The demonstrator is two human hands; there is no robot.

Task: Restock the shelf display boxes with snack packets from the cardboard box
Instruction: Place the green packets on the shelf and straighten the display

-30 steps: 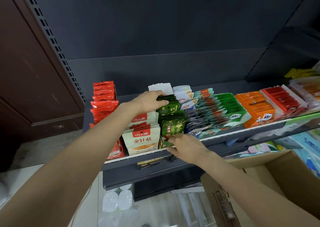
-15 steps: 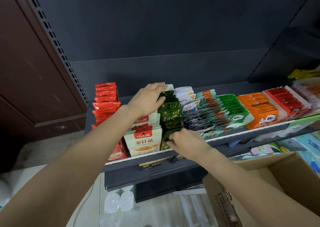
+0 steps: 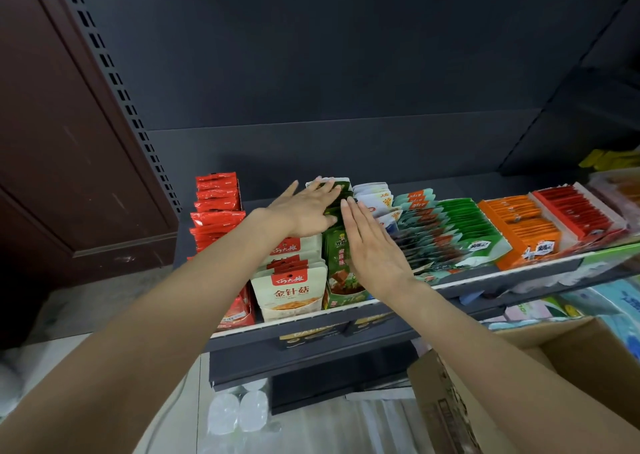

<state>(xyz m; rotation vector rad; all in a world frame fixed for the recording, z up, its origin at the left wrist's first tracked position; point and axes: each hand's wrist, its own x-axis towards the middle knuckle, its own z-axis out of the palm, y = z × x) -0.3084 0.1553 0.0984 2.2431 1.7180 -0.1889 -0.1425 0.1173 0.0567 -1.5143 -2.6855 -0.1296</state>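
On shelf (image 3: pixel 346 310), green packets (image 3: pixel 341 263) — between flat fingers (image 3: pixel 327 194)

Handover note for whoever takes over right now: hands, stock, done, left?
Left hand: open, flat, touching the back of the green packets row.
Right hand: open, flat against the right side of that row.
Neither hand holds a packet.
Green packets stand in a row on the shelf, between the white packets and the teal ones.
Cardboard box sits open at lower right; contents not visible.
Done: green row filled, being squared.
Left: fetch more from the box.
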